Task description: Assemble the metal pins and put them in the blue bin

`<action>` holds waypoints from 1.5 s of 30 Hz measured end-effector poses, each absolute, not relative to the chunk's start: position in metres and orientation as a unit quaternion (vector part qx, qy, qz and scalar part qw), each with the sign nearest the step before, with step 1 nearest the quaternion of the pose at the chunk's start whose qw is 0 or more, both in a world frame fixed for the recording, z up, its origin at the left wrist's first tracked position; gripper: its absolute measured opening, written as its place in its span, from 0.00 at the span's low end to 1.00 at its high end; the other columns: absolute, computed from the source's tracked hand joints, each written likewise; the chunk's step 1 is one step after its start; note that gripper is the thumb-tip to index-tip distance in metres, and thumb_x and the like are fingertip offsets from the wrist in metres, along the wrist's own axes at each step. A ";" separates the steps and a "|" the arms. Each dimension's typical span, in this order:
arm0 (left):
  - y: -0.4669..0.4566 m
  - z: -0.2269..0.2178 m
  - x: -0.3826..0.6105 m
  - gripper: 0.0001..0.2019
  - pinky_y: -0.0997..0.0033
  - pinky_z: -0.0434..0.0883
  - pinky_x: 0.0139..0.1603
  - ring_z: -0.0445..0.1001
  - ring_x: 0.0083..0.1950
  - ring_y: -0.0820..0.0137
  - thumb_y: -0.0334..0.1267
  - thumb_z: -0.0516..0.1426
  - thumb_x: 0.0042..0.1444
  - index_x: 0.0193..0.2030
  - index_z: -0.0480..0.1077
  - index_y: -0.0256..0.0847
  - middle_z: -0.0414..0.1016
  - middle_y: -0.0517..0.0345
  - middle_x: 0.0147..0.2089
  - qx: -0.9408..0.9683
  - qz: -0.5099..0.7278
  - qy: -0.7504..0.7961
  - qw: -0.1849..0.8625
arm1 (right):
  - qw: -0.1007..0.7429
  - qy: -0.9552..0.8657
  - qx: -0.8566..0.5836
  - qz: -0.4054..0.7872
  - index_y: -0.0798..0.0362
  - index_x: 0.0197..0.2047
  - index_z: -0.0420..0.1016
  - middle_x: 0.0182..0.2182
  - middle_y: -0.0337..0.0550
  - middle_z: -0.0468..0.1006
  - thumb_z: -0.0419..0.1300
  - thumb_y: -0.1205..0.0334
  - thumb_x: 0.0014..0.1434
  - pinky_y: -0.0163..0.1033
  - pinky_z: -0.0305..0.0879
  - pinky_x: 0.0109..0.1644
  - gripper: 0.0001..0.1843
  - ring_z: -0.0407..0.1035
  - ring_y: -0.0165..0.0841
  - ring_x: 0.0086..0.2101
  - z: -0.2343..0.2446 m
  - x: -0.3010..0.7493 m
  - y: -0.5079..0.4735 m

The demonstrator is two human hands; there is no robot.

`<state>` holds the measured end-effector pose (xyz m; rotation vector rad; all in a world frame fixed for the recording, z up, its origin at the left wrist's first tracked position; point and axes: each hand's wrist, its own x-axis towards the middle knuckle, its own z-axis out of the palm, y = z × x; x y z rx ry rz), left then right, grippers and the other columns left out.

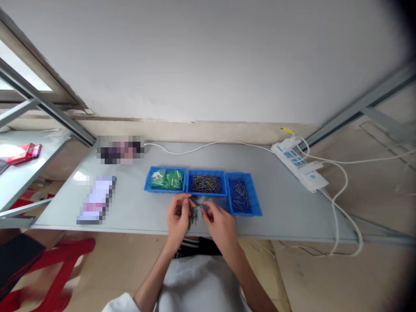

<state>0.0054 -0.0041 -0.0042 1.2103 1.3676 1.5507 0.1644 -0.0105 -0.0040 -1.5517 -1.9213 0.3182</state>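
My left hand (178, 219) and my right hand (218, 220) are close together over the near edge of a grey table (286, 208), both with fingers pinched. Between their fingertips is a thin dark metal pin (197, 202). A small heap of similar pins (193, 214) lies on the table just below the hands. Behind the hands stand three blue trays: the left tray (165, 179) has green and white parts, the middle tray (206, 183) has dark and brassy pins, the right tray (243, 193) has grey pins.
A white power strip (298, 164) with white cables lies at the table's far right. A blurred phone-like object (96, 199) lies at the left. A red stool (61, 268) stands left of me. A second table (22, 167) with a red pack is further left.
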 end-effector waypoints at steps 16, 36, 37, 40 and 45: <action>0.000 0.000 0.007 0.17 0.74 0.72 0.32 0.75 0.27 0.72 0.53 0.58 0.74 0.47 0.78 0.41 0.80 0.58 0.30 0.512 0.554 0.544 0.369 | 0.284 -0.743 -0.590 0.139 0.46 0.42 0.75 0.22 0.34 0.79 0.59 0.62 0.73 0.38 0.45 0.25 0.05 0.72 0.33 0.19 -0.021 0.162 -0.001; 0.004 -0.002 0.007 0.09 0.74 0.69 0.30 0.71 0.27 0.73 0.43 0.60 0.72 0.44 0.79 0.41 0.79 0.57 0.33 0.627 0.493 0.505 0.331 | 0.526 -0.600 -0.500 0.336 0.48 0.46 0.71 0.31 0.37 0.79 0.57 0.56 0.76 0.33 0.73 0.36 0.06 0.76 0.31 0.30 -0.013 0.151 -0.003; 0.005 -0.003 0.006 0.09 0.74 0.69 0.31 0.72 0.28 0.73 0.42 0.61 0.72 0.44 0.79 0.41 0.80 0.57 0.34 0.630 0.495 0.502 0.327 | 0.527 -0.600 -0.500 0.334 0.48 0.45 0.71 0.32 0.37 0.79 0.57 0.57 0.76 0.34 0.73 0.36 0.06 0.75 0.31 0.30 -0.014 0.152 -0.003; 0.006 -0.005 0.006 0.07 0.73 0.70 0.33 0.71 0.29 0.73 0.40 0.61 0.71 0.44 0.80 0.42 0.79 0.56 0.35 0.638 0.506 0.490 0.310 | 0.526 -0.606 -0.500 0.325 0.48 0.45 0.72 0.31 0.37 0.79 0.57 0.57 0.76 0.34 0.73 0.36 0.06 0.75 0.31 0.30 -0.016 0.152 -0.004; 0.007 -0.004 0.006 0.04 0.74 0.69 0.33 0.70 0.28 0.74 0.36 0.62 0.70 0.45 0.79 0.42 0.78 0.59 0.35 0.647 0.516 0.469 0.308 | 0.527 -0.622 -0.513 0.270 0.49 0.46 0.74 0.30 0.36 0.79 0.58 0.61 0.75 0.33 0.73 0.35 0.04 0.75 0.30 0.28 -0.014 0.150 -0.008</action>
